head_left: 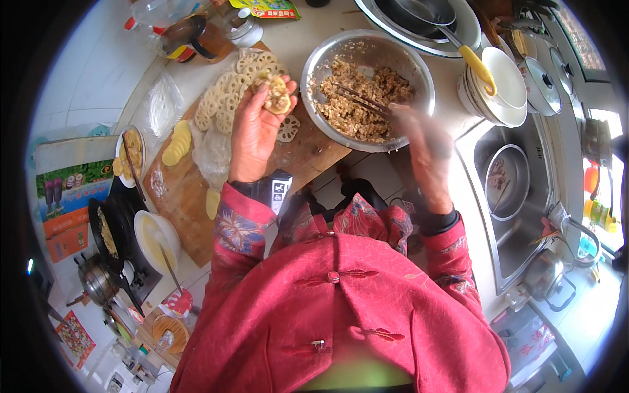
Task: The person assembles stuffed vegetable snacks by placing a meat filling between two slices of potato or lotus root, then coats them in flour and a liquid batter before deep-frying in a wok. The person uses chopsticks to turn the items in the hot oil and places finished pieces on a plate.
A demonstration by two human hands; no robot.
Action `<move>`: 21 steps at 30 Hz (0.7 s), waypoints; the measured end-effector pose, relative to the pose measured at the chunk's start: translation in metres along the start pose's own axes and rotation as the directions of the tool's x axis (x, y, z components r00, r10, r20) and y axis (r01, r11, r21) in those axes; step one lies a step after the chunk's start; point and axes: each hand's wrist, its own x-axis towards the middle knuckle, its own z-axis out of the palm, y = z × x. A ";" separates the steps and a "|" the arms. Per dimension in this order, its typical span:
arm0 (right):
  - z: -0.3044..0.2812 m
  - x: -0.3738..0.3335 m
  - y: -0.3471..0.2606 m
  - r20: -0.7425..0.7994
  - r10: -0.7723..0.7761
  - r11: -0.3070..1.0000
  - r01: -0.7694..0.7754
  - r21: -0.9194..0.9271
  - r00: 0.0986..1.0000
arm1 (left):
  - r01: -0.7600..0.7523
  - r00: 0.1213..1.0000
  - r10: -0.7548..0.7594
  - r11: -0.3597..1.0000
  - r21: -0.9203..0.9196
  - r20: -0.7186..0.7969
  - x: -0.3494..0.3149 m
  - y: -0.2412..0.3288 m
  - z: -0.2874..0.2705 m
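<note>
My left hand (251, 137) is closed around a lotus root slice (278, 99) with minced filling on it, raised over the cutting board (314, 154). More pale lotus root slices (219, 101) with round holes lie overlapped on plastic at the board's far end. Blurred by motion, my right hand (424, 147) grips dark chopsticks (362, 99) at the near right rim of a large metal bowl (313, 59). Their tips reach into brown minced filling (357, 124), which covers much of the bowl's bottom.
Yellow round slices (177, 144) lie on the board's left. Beyond them stand a plate of food (134, 150), a white bowl of pale batter (154, 239) and a black frying pan (111, 229). Stacked white bowls (491, 92) stand right of the metal bowl, beside the sink (524, 229).
</note>
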 end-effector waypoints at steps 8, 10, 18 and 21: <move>0.018 -0.016 -0.001 0.081 0.053 0.998 -0.051 -0.026 0.995 | 0.089 0.990 -0.078 0.993 0.083 -0.119 -0.010 -0.015 -0.033; 0.013 -0.027 -0.003 0.121 0.037 0.998 -0.030 -0.063 0.992 | 0.126 0.985 -0.111 0.986 0.110 -0.134 -0.013 -0.025 -0.036; 0.042 -0.068 -0.001 -0.055 -0.156 0.986 0.159 0.055 0.986 | 0.194 0.969 -0.202 0.978 -0.073 -0.139 -0.005 -0.044 -0.031; 0.042 -0.073 -0.007 -0.022 -0.264 0.964 0.264 -0.022 0.964 | 0.212 0.964 -0.222 0.974 -0.079 -0.144 -0.005 -0.042 -0.030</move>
